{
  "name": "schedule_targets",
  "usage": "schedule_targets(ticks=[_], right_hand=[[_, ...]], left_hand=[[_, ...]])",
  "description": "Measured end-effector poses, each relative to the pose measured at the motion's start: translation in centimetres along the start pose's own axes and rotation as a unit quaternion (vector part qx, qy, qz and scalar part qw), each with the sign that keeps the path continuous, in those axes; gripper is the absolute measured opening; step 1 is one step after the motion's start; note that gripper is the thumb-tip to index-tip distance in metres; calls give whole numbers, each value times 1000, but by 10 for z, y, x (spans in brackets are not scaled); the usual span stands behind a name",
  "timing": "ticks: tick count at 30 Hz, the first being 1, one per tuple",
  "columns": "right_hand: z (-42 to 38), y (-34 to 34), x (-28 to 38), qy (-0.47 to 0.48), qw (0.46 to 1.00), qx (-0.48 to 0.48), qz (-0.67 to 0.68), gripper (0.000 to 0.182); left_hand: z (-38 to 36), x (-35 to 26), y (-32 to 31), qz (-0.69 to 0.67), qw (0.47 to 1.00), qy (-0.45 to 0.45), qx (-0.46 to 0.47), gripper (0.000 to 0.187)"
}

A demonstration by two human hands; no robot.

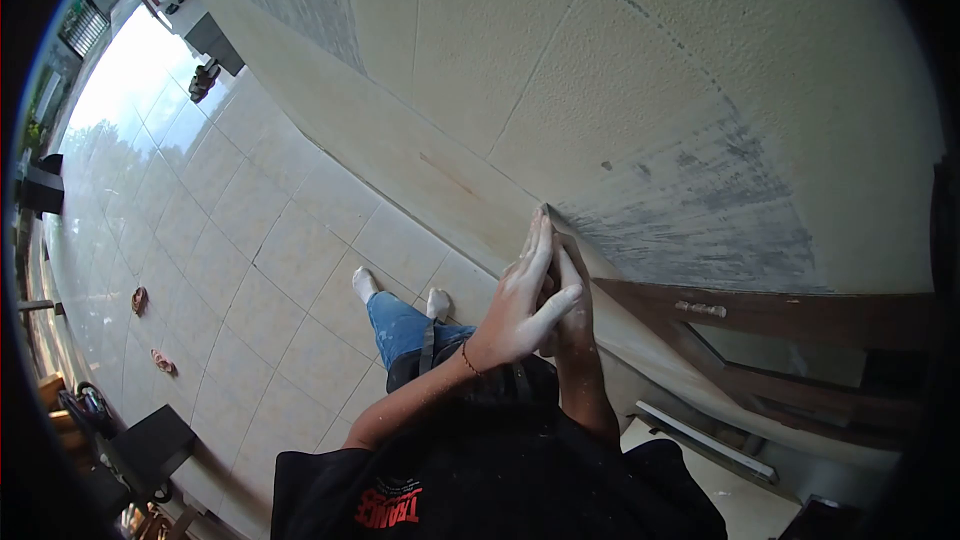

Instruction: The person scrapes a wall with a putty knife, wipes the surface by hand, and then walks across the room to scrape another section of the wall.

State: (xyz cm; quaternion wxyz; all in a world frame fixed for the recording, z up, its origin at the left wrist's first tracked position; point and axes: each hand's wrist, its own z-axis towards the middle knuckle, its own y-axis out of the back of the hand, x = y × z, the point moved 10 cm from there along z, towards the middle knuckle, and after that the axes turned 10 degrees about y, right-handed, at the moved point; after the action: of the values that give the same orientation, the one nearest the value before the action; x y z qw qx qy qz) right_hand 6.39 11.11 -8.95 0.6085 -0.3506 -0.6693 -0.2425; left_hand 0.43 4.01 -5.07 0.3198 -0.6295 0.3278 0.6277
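Chalky fingers [540,258] together, perhaps against wall [630,70]

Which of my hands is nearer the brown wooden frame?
Right. Your right hand appears just left of the wooden frame; your left hand is farther left, partly covering the right.

Cannot see the palms, pressed together, nor anything between them; cannot see much of the right hand [576,322], largely covered by the left hand [522,308]. Can find only part of the blue jeans [400,328], lost behind the left forearm [420,395] and the black shirt [500,485], itself cut by the bottom edge. Cannot read the tiny line above the red lettering [390,510]. Cannot identify two small items [139,300] on the floor tiles [240,270], perhaps reddish-brown. Cannot trace tile joints through the white glare [125,80]. Cannot sort the blurred clutter [95,415] at lower left.
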Motion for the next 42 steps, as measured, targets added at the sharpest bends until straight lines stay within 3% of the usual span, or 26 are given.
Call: schedule_targets(ticks=[2, 4, 5, 7, 8, 10, 12, 15, 17, 18, 21, 23, 25, 27, 28, 31, 33, 35, 37, 41, 42], right_hand=[[2, -4, 2, 16, 1000, 23, -13, 23], [-6, 0, 6, -49, 997, -34, 53, 21], [-8, 9, -5, -71, 992, 6, 104, 21], [-8, -4, 6, -108, 986, -35, 123, 21], [2, -6, 9, -21, 1000, -4, 15, 21], [13, -21, -2, 26, 999, 27, 31, 19], [9, -19, -3, -5, 1000, 29, 1, 19], [-1, -12, -5, -85, 986, -19, 142, 24], [1, -21, -5, -95, 987, -28, 128, 24], [11, -25, -4, -21, 999, 23, 43, 24], [18, -43, 4, 59, 997, 34, -23, 21], [12, -33, -14, -87, 995, 6, 55, 21], [5, -27, -9, -85, 988, -34, 126, 21], [11, -30, -15, -62, 990, -71, 107, 21], [20, -40, -10, 3, 999, -29, 15, 21], [21, -58, -12, -40, 996, -23, 77, 21], [19, -51, -3, -7, 1000, 3, 8, 21], [17, -45, 5, 31, 999, 9, -35, 22], [21, -52, -4, 33, 999, 0, 24, 21], [31, -62, -12, 101, 994, 16, -27, 20], [25, -60, -7, 35, 999, 5, 20, 20]], left_hand=[[0, -5, 2, -14, 1000, 17, 16, 83], [-2, -9, -4, -13, 999, 3, 35, 83], [-4, -11, -10, 2, 999, -23, 41, 83], [-3, -11, -5, 15, 1000, -12, 14, 83], [-1, -8, 3, -2, 1000, -1, 1, 83], [5, -6, 19, -54, 998, 17, -4, 82], [5, 3, 15, -63, 996, 60, 26, 82], [0, -7, 4, -3, 999, 2, 34, 82], [2, -5, 12, -5, 1000, 0, 9, 82], [7, -3, 21, -16, 1000, 3, -6, 82], [10, 5, 31, -33, 999, 41, 2, 82], [8, 5, 26, -54, 996, 59, 29, 82], [4, -4, 19, -35, 998, 19, 44, 83], [5, -12, 25, 16, 1000, -8, 7, 82], [8, -5, 32, -18, 1000, 22, 3, 82], [15, 11, 41, -78, 993, 89, 29, 81], [9, 11, 34, -77, 990, 99, 60, 81], [8, 0, 29, -60, 994, 58, 66, 79], [11, -5, 40, 1, 1000, 17, 20, 79], [19, 12, 54, -90, 990, 98, 35, 79], [16, 14, 50, -91, 989, 107, 45, 79]])
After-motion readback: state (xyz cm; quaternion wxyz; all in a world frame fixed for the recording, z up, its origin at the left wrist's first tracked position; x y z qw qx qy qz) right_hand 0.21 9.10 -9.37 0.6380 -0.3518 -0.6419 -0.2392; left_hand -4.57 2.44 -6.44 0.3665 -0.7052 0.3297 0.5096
